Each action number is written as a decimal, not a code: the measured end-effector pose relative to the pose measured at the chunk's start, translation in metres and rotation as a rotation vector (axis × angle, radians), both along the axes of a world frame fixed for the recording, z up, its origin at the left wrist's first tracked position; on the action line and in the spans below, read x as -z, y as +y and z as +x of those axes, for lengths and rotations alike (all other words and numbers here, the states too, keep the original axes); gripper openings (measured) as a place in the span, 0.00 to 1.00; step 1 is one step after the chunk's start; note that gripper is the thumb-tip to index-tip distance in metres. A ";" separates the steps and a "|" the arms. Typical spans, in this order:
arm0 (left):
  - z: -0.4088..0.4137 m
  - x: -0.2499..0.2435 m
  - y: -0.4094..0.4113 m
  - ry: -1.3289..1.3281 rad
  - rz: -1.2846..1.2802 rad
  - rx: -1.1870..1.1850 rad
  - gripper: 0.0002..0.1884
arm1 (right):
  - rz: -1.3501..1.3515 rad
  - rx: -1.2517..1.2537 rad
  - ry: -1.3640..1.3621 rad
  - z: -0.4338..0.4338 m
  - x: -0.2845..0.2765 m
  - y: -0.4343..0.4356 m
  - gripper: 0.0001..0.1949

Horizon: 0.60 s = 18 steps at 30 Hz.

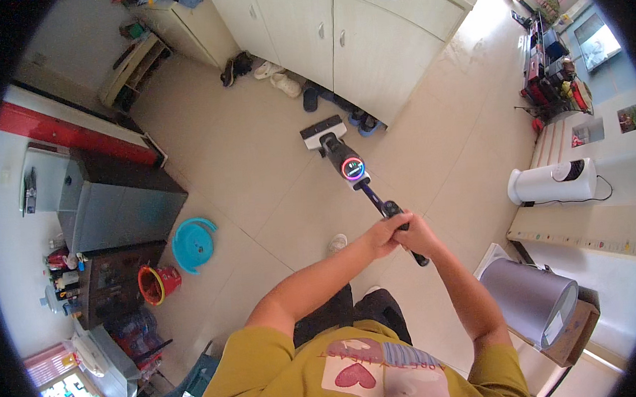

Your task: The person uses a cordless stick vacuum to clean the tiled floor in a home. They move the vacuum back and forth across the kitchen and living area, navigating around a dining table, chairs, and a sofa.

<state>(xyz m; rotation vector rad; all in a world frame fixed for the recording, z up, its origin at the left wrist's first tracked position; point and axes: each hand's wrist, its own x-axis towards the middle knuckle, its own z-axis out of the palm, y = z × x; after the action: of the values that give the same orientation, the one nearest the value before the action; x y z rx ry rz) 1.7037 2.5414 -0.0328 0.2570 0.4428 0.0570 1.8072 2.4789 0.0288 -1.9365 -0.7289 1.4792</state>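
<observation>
Both of my hands are wrapped around the black handle of an upright cordless floor washer. My left hand grips from the left, and my right hand overlaps it from the right. The handle's lower end sticks out below them. Away from me, a thin dark pole leads to the floor washer's body, whose round display glows with a coloured ring. Its white and black cleaning head rests on the tiled floor, close to the shoes under the white cabinet.
Under the cabinet edge sit white clogs, a dark slipper and blue slippers. At left are a blue basin, a red bucket and a grey cabinet. To the right stand a white appliance and a grey cylinder.
</observation>
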 end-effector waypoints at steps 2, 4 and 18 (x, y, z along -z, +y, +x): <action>0.005 0.011 0.022 0.055 0.005 0.010 0.12 | 0.039 0.030 0.013 0.002 0.013 0.022 0.11; 0.010 0.019 0.033 0.112 0.014 -0.032 0.13 | 0.029 -0.006 -0.012 0.005 0.021 0.037 0.10; 0.119 0.017 -0.104 0.133 -0.092 -0.116 0.12 | 0.039 -0.152 -0.238 0.120 0.016 -0.094 0.14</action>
<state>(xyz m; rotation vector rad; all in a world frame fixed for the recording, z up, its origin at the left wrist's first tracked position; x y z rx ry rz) 1.8231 2.4377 -0.0496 0.1450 0.5907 0.1334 1.9270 2.3849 0.0132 -2.0886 -1.0223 1.3224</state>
